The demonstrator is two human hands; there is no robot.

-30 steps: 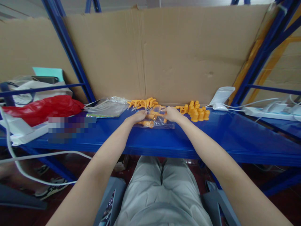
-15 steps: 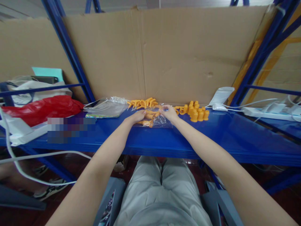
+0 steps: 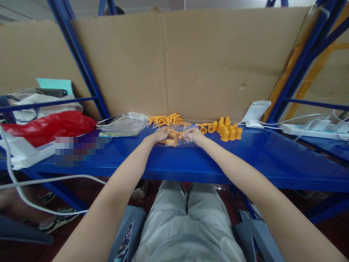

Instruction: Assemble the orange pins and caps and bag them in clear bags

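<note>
Both my hands rest on the blue shelf (image 3: 245,160) around a small clear plastic bag (image 3: 177,137) holding several orange plastic parts. My left hand (image 3: 160,134) is closed on the bag's left side. My right hand (image 3: 194,135) pinches its right side, fingers bunched together. Just behind the bag lies a loose pile of orange stick-shaped parts (image 3: 165,119). To the right of my right hand stands a cluster of orange cap-shaped parts (image 3: 228,130).
A stack of clear bags (image 3: 124,124) lies left of the orange pile. A red plastic bag (image 3: 51,125) and white items sit at far left. A white pouch (image 3: 256,111), cables and a power strip (image 3: 308,130) lie right. Cardboard (image 3: 191,62) backs the shelf.
My right hand has moved left toward my left hand, gathering the bag's right side. The bag is now bunched narrower. My left hand has stayed where it was.
</note>
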